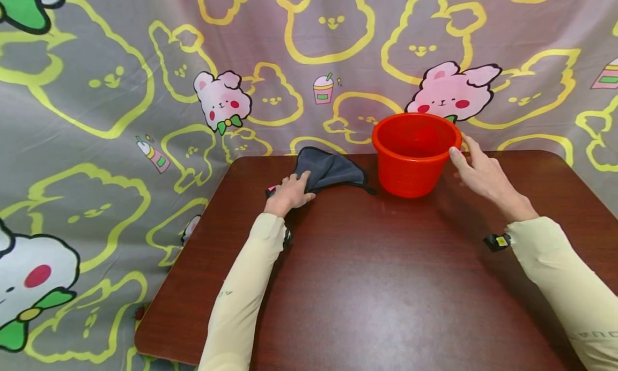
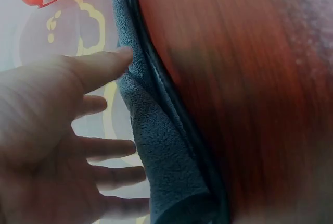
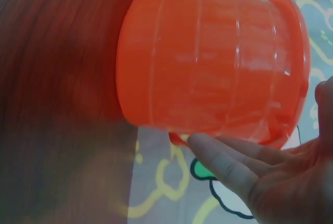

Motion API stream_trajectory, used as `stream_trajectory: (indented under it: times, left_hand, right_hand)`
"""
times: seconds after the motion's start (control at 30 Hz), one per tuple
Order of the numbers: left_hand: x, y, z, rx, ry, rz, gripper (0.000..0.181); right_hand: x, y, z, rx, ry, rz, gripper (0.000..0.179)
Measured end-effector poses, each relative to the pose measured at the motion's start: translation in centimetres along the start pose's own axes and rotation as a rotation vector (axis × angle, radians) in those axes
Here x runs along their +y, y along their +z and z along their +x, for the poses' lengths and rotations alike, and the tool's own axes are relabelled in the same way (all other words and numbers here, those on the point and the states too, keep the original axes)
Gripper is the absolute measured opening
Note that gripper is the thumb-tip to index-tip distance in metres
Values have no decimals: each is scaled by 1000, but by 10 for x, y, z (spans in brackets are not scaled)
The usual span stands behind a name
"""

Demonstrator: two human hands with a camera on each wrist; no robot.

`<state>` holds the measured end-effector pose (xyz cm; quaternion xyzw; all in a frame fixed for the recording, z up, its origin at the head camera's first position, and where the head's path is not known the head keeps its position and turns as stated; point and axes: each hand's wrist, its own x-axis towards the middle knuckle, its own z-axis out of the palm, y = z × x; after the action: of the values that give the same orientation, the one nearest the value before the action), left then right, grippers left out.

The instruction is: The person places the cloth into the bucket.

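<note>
A dark grey-blue cloth (image 1: pixel 330 170) with black edging lies crumpled at the far side of the table. My left hand (image 1: pixel 289 193) is at its left end, fingers spread; in the left wrist view the thumb and fingertips come right up to the fuzzy cloth (image 2: pixel 164 146). To the right of the cloth stands a red plastic bucket (image 1: pixel 410 172), upright, with its inside partly visible. Beside the bucket's right rim is my right hand (image 1: pixel 487 172), thumb raised near the rim. The right wrist view has its extended fingers (image 3: pixel 223 164) alongside the bucket wall (image 3: pixel 208 62).
Both things rest on a dark red-brown wooden table (image 1: pixel 367 285) with rounded corners. A patterned curtain (image 1: pixel 338 38) with cartoon rabbits hangs close behind the table and along its left side. Small dark devices are strapped to both wrists.
</note>
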<state>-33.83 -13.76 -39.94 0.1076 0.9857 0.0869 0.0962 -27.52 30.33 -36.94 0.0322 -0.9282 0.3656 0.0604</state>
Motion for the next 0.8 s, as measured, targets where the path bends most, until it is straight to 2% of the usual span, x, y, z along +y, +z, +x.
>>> stream_trajectory:
  times: [0.2,0.43,0.6,0.7,0.8]
  left_hand:
    - [-3,1,-3,-51,-44,19,74]
    - [-3,1,-10,-136,-44,57,76]
    - [-3,2,-16,-126,-58,89,76]
    - [-2,2,-18,-129,-32,122,70]
    - [-1,1,-19,-119,24,158,62]
  right_hand:
    - [-5,13,2,38,17,128,78]
    - [-11,21,3,103,49,140,75]
    - [-13,20,6,105,61,182,73]
    - [-13,18,7,82,57,215,72]
    - [-14,13,8,65,46,224,71]
